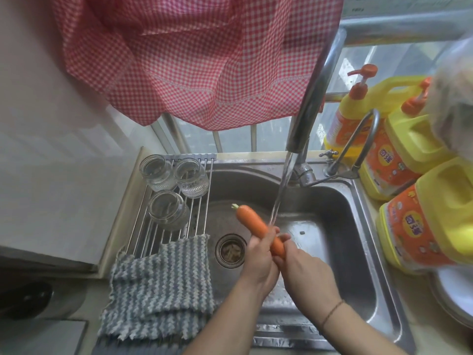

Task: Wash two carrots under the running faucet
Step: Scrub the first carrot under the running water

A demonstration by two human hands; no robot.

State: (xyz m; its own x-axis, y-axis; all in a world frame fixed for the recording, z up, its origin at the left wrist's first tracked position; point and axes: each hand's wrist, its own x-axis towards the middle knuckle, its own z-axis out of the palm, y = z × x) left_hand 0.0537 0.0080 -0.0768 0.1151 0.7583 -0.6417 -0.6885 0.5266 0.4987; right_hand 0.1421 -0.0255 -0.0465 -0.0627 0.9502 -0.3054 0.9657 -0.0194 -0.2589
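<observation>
One orange carrot [252, 222] with a trimmed green top is held over the steel sink [340, 226], its top end pointing up and left. My left hand [259, 260] wraps its lower half from the left. My right hand [307, 272] grips its tip end from the right, and the two hands touch. Water runs from the faucet [304, 119] in a stream [280, 190] that lands on the carrot just above my fingers. No second carrot is visible.
A roll-up rack [153, 231] over the sink's left side carries three upturned glass jars [169, 185] and a striped knitted cloth [161, 285]. Yellow detergent bottles [414, 190] stand at the right. A red checked curtain [194, 55] hangs above. The drain strainer [230, 250] sits left of my hands.
</observation>
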